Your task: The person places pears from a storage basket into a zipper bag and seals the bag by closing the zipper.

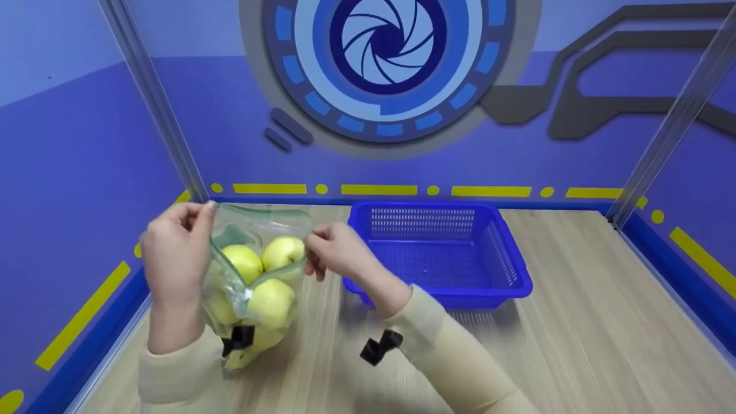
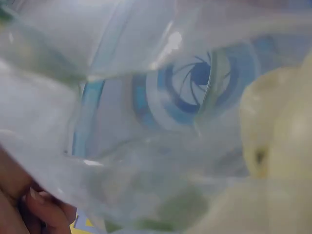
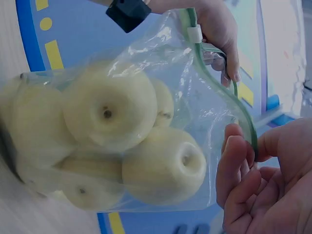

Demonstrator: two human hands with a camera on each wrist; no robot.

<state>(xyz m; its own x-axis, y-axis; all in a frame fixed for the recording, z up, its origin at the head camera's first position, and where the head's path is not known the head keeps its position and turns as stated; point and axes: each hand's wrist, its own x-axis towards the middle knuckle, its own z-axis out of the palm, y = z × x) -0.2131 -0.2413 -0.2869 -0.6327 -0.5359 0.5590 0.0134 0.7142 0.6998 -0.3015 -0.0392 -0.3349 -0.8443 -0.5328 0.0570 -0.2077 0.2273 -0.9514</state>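
A clear zip bag (image 1: 276, 218) with a green seal stands on the table at the left, its mouth open. Several yellow-green apples (image 1: 271, 302) fill it. My left hand (image 1: 175, 256) pinches the left side of the rim between thumb and fingers. At the opposite side, my right hand (image 1: 339, 250) grips the rim the same way, as the right wrist view also shows. A white slider (image 3: 194, 34) sits on the green seal close to the left hand. Through the plastic, the left wrist view shows a pale apple (image 2: 282, 126) at its right edge.
A blue plastic basket (image 1: 512, 287) with slotted walls stands right of the bag, just beyond the right forearm. Both lie on a wood-grain table (image 1: 592, 322). Blue printed panels (image 1: 190, 115) enclose the back and sides, with metal posts (image 1: 155, 103) at the corners.
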